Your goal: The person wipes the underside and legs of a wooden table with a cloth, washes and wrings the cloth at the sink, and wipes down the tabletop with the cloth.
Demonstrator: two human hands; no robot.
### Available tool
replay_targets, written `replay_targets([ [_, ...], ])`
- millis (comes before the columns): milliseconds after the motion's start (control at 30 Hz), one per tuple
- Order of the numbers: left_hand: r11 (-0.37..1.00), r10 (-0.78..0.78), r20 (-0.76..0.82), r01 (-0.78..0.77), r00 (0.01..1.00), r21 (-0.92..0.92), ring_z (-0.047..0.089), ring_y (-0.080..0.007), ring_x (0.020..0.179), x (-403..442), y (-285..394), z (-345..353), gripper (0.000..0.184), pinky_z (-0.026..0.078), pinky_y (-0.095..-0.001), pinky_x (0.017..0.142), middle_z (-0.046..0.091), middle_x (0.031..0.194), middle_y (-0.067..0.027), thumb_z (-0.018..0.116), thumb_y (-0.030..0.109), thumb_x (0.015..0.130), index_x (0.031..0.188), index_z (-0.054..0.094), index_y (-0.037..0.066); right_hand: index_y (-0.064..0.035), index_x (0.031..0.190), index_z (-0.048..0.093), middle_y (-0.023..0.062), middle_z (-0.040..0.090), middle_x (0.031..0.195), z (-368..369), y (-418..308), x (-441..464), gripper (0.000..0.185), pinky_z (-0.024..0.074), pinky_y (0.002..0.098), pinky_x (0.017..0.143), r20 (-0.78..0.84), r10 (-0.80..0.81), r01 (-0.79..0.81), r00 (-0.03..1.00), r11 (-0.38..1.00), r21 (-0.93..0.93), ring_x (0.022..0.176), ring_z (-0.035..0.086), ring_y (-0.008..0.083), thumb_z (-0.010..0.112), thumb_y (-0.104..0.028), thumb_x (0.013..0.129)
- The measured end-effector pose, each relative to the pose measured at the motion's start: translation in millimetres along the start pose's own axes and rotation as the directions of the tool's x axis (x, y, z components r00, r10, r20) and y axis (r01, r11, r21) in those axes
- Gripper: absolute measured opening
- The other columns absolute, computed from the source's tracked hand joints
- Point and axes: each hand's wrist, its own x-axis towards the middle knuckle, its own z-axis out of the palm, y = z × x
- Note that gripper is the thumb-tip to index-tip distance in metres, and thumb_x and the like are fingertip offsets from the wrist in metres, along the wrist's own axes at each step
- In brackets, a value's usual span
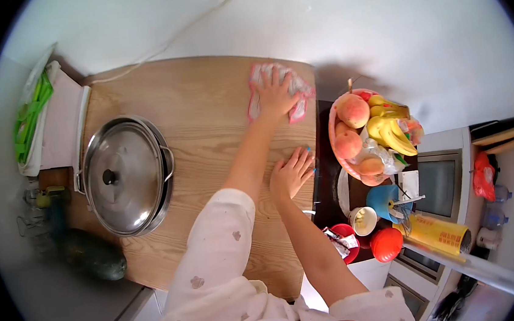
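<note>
My left hand (277,93) presses down on a pink-and-white cloth (298,89) near the far right corner of the wooden table (203,104). Its fingers are spread over the cloth, which is crumpled and sticks out around them. Closer to me, my right hand (293,173) rests palm down on the bare wood by the table's right edge. Its fingers are stretched out, with blue on the nails, and nothing is in it.
A lidded steel pan (123,178) stands at the table's left. Right of the table, a dark surface bears a fruit basket (336,147), a blue container (383,201), a white cup (362,220) and red bowls (386,244). A large dark-green gourd (94,254) lies at left.
</note>
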Motion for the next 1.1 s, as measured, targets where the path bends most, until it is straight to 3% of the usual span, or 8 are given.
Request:
replay_targets([
  [267,0.993,0.111,0.042,-0.112,0.993,0.022,0.013,-0.0387,0.126,33.8,-23.8,12.2,0.064,0.009,-0.0675,0.090,0.015,0.140,-0.0096,0.039,0.060,0.075,0.130,0.030,0.028,-0.0062,0.127,0.032,0.0127,0.030,0.133,9.1,-1.7,1.4,0.054,0.0202,0.0496,0.099,-0.042,-0.051,0.046,0.998,0.993,-0.110,0.124,0.025,0.0325,0.047,-0.025,0.078],
  [333,0.949,0.314,0.076,-0.315,0.946,0.007,0.014,-0.0348,0.127,36.3,-43.7,13.3,0.060,0.010,-0.0651,0.092,0.016,0.140,-0.0058,0.035,0.059,0.078,0.130,0.029,0.029,-0.0064,0.127,0.033,0.0127,0.031,0.132,9.0,0.6,-0.3,0.053,0.0203,0.0491,0.099,-0.062,-0.058,0.052,0.996,0.993,-0.105,0.123,0.026,0.0328,0.046,-0.024,0.079],
  [567,0.787,0.610,0.053,-0.612,0.791,0.077,0.028,-0.0219,0.123,46.8,-222.0,-47.6,0.049,0.019,-0.0456,0.101,0.030,0.134,-0.0022,0.037,0.045,0.084,0.128,0.033,0.024,-0.0066,0.127,0.033,0.0117,0.031,0.132,9.0,-0.5,-0.9,0.052,0.0207,0.0475,0.099,-0.074,-0.087,0.076,0.993,0.986,-0.147,0.123,0.025,0.0317,0.046,-0.023,0.079],
  [633,0.746,0.617,0.062,-0.608,0.785,0.274,0.029,-0.0208,0.122,40.5,-279.8,-76.4,0.048,0.021,-0.0394,0.102,0.032,0.133,-0.0019,0.038,0.042,0.085,0.128,0.034,0.022,-0.0068,0.127,0.033,0.0117,0.032,0.132,8.9,0.4,-0.9,0.053,0.0210,0.0473,0.099,-0.071,-0.096,0.084,0.993,0.985,-0.153,0.124,0.025,0.0309,0.046,-0.023,0.079],
  [700,0.723,0.584,0.106,-0.575,0.805,0.385,0.027,-0.0244,0.123,39.9,-350.6,-82.3,0.052,0.018,-0.0441,0.102,0.029,0.135,-0.0031,0.038,0.043,0.084,0.131,0.028,0.023,-0.0074,0.127,0.032,0.0116,0.032,0.132,8.9,1.2,-1.2,0.053,0.0211,0.0471,0.099,-0.076,-0.105,0.093,0.992,0.984,-0.153,0.123,0.025,0.0305,0.046,-0.023,0.079],
  [800,0.833,0.242,0.248,-0.332,0.938,0.442,0.014,-0.0296,0.128,17.6,-420.1,-121.8,0.055,0.012,-0.0451,0.104,0.017,0.140,-0.0004,0.034,0.046,0.085,0.134,0.017,0.027,-0.0081,0.128,0.032,0.0114,0.031,0.132,10.5,3.4,-0.9,0.052,0.0211,0.0464,0.099,-0.068,-0.095,0.084,0.993,0.984,-0.156,0.123,0.026,0.0303,0.046,-0.022,0.079],
  [967,0.837,-0.105,0.199,-0.021,0.974,0.547,0.010,-0.0290,0.129,-13.8,-554.3,-143.6,0.057,0.014,-0.0477,0.102,0.014,0.141,-0.0013,0.033,0.048,0.085,0.135,0.014,0.029,-0.0099,0.128,0.032,0.0105,0.030,0.133,8.9,3.4,0.3,0.051,0.0205,0.0452,0.100,-0.064,-0.118,0.107,0.991,0.984,-0.142,0.124,0.025,0.0300,0.046,-0.021,0.080],
  [1100,0.860,-0.136,0.140,0.047,0.981,0.509,0.013,-0.0293,0.129,-35.7,-585.3,-156.0,0.058,0.016,-0.0454,0.102,0.016,0.140,-0.0040,0.033,0.049,0.084,0.135,0.017,0.026,-0.0108,0.128,0.031,0.0090,0.030,0.133,9.5,2.3,-0.8,0.051,0.0204,0.0452,0.100,-0.038,-0.095,0.089,0.995,0.986,-0.140,0.124,0.024,0.0290,0.045,-0.021,0.081],
])
